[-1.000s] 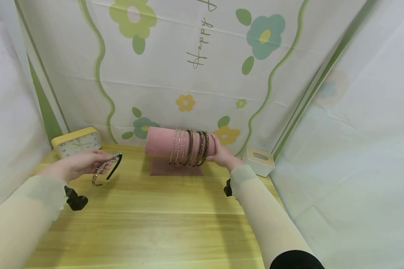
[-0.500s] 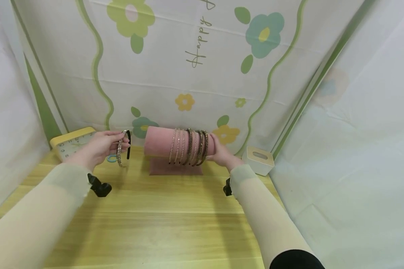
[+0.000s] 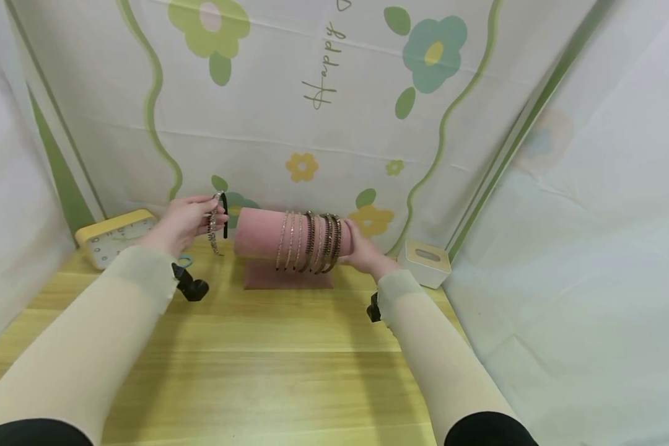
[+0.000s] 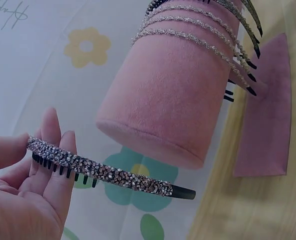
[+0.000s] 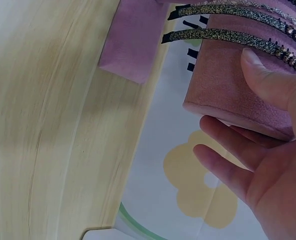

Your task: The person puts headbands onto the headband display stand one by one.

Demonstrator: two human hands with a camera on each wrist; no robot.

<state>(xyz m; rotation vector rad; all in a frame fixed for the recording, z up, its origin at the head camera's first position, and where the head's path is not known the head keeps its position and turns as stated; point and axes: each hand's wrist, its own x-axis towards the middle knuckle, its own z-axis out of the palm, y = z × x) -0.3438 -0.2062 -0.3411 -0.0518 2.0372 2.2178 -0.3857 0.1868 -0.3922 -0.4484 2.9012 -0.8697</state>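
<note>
A pink velvet headband stand lies horizontally on its base at the back of the table, with several glittery headbands fitted over the middle and right of its roll. My left hand pinches a rhinestone headband with black inner teeth and a black tip between thumb and fingers. That headband is raised just left of the roll's bare left end, apart from it. At the opposite end, my right hand grips the roll, its thumb on the velvet side and fingers by the end face.
A yellow-framed clock stands at the back left, partly behind my left arm. A light-blue ring lies on the wooden table below the left hand. At the back right is a white tissue box; a flowered cloth hangs behind.
The left hand has carried the headband rightward and up, from in front of the clock to beside the roll's left end. The blue ring has come into view. The right hand keeps its place.
</note>
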